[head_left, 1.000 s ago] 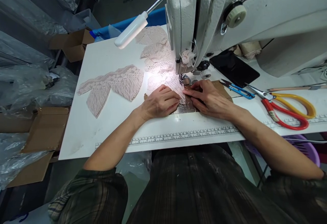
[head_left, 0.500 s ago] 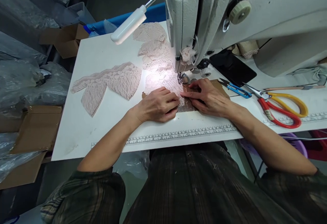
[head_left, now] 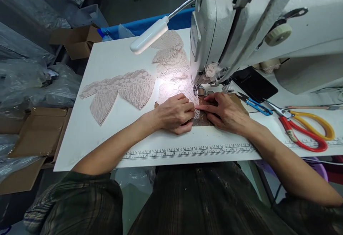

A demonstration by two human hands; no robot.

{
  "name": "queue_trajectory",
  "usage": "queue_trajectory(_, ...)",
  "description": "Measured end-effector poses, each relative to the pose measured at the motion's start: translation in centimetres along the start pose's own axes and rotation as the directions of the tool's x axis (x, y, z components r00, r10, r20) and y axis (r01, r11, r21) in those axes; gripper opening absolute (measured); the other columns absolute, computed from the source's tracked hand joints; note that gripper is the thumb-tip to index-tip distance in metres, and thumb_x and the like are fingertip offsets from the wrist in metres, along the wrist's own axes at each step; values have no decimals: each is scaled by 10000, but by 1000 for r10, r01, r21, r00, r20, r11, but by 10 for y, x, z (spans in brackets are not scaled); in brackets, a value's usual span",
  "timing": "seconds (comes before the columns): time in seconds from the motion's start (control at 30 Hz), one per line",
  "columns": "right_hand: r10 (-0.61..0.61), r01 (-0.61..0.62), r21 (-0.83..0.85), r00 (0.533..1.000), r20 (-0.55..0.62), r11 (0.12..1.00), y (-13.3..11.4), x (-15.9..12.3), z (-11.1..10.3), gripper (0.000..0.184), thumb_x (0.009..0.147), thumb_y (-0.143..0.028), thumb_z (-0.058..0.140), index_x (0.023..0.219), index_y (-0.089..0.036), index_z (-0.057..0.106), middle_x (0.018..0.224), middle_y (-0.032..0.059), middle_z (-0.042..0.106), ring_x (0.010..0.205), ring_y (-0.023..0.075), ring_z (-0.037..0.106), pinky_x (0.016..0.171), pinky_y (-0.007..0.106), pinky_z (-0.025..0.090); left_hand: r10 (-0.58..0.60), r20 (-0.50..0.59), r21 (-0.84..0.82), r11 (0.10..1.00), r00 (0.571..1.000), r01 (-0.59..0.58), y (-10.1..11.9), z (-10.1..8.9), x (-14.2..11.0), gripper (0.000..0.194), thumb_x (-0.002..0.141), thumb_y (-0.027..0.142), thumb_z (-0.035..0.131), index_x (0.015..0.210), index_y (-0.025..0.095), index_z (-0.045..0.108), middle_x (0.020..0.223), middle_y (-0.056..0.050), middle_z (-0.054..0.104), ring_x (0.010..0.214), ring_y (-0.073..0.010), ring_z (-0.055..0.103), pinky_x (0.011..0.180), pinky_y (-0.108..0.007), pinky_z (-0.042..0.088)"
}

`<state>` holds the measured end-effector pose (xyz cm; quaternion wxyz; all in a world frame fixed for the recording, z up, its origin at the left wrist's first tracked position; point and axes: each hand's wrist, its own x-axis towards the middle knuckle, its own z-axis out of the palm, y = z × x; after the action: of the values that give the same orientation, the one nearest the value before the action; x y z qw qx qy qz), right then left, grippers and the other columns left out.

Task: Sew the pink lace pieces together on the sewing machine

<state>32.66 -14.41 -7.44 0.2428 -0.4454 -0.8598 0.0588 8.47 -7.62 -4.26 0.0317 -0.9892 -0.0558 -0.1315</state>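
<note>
Under the presser foot (head_left: 197,90) of the sewing machine lies a pale pink lace piece (head_left: 174,89), brightly lit by the lamp. My left hand (head_left: 177,114) is closed at the near edge of this lace, its fingers curled and the fingertips partly hidden. To its right, my right hand (head_left: 226,113) rests over a brown sheet (head_left: 204,120) beside the needle area. Its fingers are stretched and apart, and one fingertip touches the lace edge close to my left fingers. Another lace piece (head_left: 136,88), shaped like joined cups, lies flat on the left.
More lace (head_left: 171,54) is heaped behind the needle. At right lie a black phone (head_left: 254,84), blue thread snips (head_left: 258,106) and red-and-yellow scissors (head_left: 308,126). A white lamp (head_left: 150,35) overhangs the table. A printed ruler (head_left: 187,153) runs along the front edge.
The view has shifted, so the machine head appears farther right. Both hands stay by the presser foot; my left hand has come slightly closer to my right fingertip, over the lace edge.
</note>
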Motion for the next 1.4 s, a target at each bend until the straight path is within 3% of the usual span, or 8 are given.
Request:
queue_trajectory(0.23, 58, -57, -42, 998, 5, 997, -3, 4, 1, 361, 970, -278, 521, 1253, -276, 744, 1143, 139, 607, 1032, 270, 530, 929, 458, 508, -21, -60, -43, 999, 998, 19, -3, 8, -5, 217, 891, 272, 562, 953, 136, 720, 944, -109, 704, 797, -218, 627, 768, -389, 499)
queue_trajectory(0.53, 108, -111, -131, 994, -25, 985, -4, 10, 6, 388, 1020, -382, 450, 1288, -279, 712, 1076, 139, 599, 952, 266, 537, 822, 420, 529, -80, -55, -12, 997, 995, 79, -6, 13, -5, 258, 927, 324, 533, 999, 140, 700, 992, -119, 697, 820, -232, 621, 810, -425, 501)
queue_trajectory(0.87, 78, -80, -83, 997, -22, 993, -1, 9, 5, 415, 1016, -339, 457, 1357, -239, 672, 1121, 150, 603, 983, 260, 570, 887, 441, 556, -81, -42, 85, 993, 996, 85, -9, 14, -5, 334, 959, 360, 483, 1084, 118, 676, 1054, -133, 689, 852, -248, 626, 895, -463, 485)
queue_trajectory(1.03, 59, -60, -18, 998, -27, 998, -1, 6, 4, 372, 1006, -302, 478, 1297, -246, 702, 1183, 149, 592, 1052, 259, 579, 942, 439, 553, -99, -26, 115, 988, 995, 101, -11, 12, -4, 365, 968, 406, 477, 1118, 135, 669, 1084, -115, 689, 851, -239, 617, 907, -450, 474)
queue_trajectory(1.4, 70, -71, -118, 997, -11, 990, -4, 12, 7, 371, 1011, -300, 454, 1312, -235, 663, 1098, 137, 595, 972, 252, 570, 862, 407, 545, -149, 19, 65, 987, 989, 148, -16, 10, -3, 430, 977, 425, 466, 1192, 92, 636, 1134, -153, 660, 931, -269, 611, 900, -465, 473)
